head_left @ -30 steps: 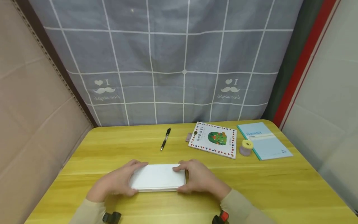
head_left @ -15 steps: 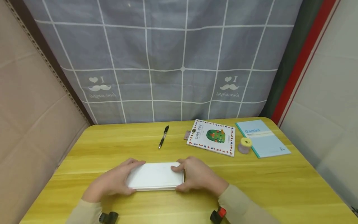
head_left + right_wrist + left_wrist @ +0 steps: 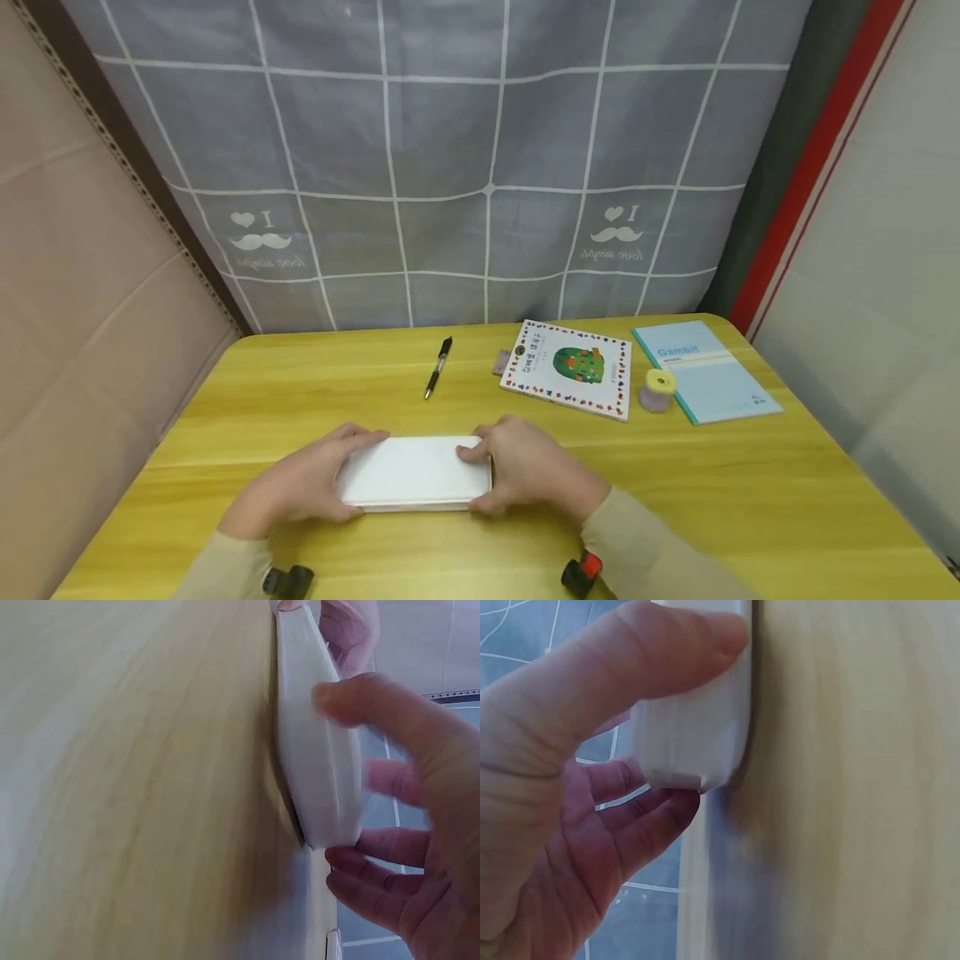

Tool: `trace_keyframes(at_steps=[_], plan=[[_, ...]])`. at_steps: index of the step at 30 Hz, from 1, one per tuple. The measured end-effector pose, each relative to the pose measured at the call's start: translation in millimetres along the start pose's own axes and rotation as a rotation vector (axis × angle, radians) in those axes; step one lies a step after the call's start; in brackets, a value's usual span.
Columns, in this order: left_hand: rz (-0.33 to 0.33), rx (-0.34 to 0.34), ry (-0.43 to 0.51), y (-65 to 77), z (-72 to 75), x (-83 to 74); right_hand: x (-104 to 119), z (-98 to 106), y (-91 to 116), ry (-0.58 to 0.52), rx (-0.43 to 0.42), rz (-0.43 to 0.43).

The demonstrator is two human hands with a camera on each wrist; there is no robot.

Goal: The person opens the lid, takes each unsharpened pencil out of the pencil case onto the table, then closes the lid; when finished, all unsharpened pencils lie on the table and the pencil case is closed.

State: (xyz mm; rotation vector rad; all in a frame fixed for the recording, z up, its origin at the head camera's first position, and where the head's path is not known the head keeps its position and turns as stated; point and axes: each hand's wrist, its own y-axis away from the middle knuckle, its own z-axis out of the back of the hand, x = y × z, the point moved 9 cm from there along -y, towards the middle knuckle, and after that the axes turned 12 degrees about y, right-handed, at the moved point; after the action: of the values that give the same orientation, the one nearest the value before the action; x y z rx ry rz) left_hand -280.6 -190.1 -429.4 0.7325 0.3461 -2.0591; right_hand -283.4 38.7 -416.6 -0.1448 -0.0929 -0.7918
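box (image 3: pixel 416 471): lying between the two hands on my head view, one short end facing each palm. its long axis is running from left hand to right hand, crosswise to the person. i'm judging this line to be the relation that matters: neither hand is nearer, since both are touching the box.

left hand (image 3: pixel 311 479): grasping the box's left end. its fingers are reaching to the far edge, and on the left wrist view its thumb (image 3: pixel 682 656) is lying across the near side.

right hand (image 3: pixel 528 467): grasping the right end. one finger is resting on the top near the far corner, the thumb is pressing the near side, and other fingers are curling about the end on the right wrist view.

i'm seeing shadow along the box's lower edge, but i'm not managing to tell whether its underside is fully touching the table (image 3: pixel 187 458).

beyond the box, ahead of the gap between the hands, a pen (image 3: pixel 438 368) is lying apart. ahead of the right hand a book (image 3: pixel 566 367) is lying flat; farther to that hand's right a spool (image 3: pixel 657 392) is standing, just beside a notebook (image 3: pixel 707 371).
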Motion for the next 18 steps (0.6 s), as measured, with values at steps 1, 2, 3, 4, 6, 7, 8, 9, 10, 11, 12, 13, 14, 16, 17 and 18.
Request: trace_keyframes(at_steps=[1, 2, 3, 4, 6, 7, 8, 9, 10, 11, 12, 13, 14, 16, 17, 18], plan=[[-0.004, -0.005, -0.001, 2.0, 0.7, -0.1, 1, 0, 0, -0.023, -0.001, -0.002], [-0.010, -0.010, 0.000, 3.9, 1.3, -0.5, 1, -1, 0, -0.047, 0.000, -0.002], [-0.013, -0.015, 0.005, 5.8, 1.9, -0.4, 1, -1, 1, -0.074, -0.001, -0.005], [-0.014, -0.018, 0.008, 7.4, 2.4, 0.1, 1, -1, 1, -0.102, -0.003, -0.010], [-0.015, -0.021, 0.025, 10.1, 2.9, 2.3, 0, -1, 2, -0.135, -0.007, -0.013], [-0.020, -0.024, 0.035, 11.1, 3.4, 3.6, 0, -1, 2, -0.143, -0.006, -0.013], [-0.017, -0.028, 0.048, 11.8, 4.0, 5.6, -1, -1, 2, -0.158, -0.007, -0.014], [-0.013, -0.032, 0.059, 12.3, 4.6, 8.1, -2, -1, 2, -0.175, -0.008, -0.018], [-0.012, -0.038, 0.072, 12.6, 5.2, 10.4, -4, -1, 2, -0.194, -0.008, -0.022], [-0.014, -0.041, 0.090, 12.6, 5.6, 12.4, -6, -2, 2, -0.223, -0.005, -0.030], [-0.018, -0.043, 0.107, 12.3, 5.8, 14.0, -8, -2, 2, -0.257, -0.003, -0.040], [-0.023, -0.044, 0.121, 11.9, 5.8, 15.5, -11, -2, 2, -0.290, -0.003, -0.049], [-0.018, -0.043, 0.140, 11.4, 5.3, 17.4, -13, -2, 3, -0.329, 0.000, -0.057], [-0.025, -0.037, 0.175, 10.7, 3.9, 19.2, -17, -3, 4, -0.407, 0.006, -0.080], [-0.030, -0.033, 0.185, 10.8, 3.3, 19.8, -20, -4, 4, -0.444, 0.011, -0.093], [-0.033, -0.036, 0.186, 11.0, 3.2, 20.5, -21, -4, 4, -0.474, 0.014, -0.102]])
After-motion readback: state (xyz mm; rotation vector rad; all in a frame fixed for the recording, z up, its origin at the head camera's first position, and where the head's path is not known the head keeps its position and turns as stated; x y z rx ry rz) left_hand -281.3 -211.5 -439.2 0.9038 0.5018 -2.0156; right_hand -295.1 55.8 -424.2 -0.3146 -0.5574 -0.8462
